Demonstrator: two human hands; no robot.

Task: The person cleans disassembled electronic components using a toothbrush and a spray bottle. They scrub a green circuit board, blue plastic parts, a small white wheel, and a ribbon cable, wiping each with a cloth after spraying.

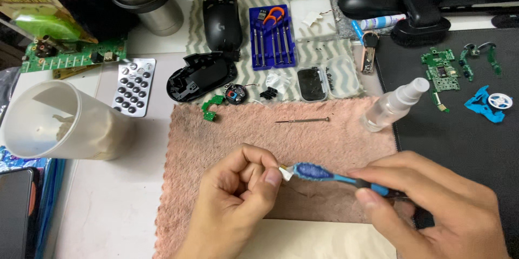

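My left hand [238,199] pinches a small white part [285,172] between thumb and fingers, low over a pink towel [324,140]. My right hand [432,205] grips a blue toothbrush [330,174] by its handle, with the brush head touching the white part. A thin screwdriver [303,121] lies on the towel above both hands. A clear spray bottle [392,105] lies on its side at the towel's right edge.
A black mouse shell [200,75], a mouse top cover [221,21], a blue screwdriver set [272,37] and small green boards [213,106] lie behind the towel. A tipped plastic cup [59,124] lies at the left. A green circuit board [442,72] and blue part [486,105] rest on a black mat.
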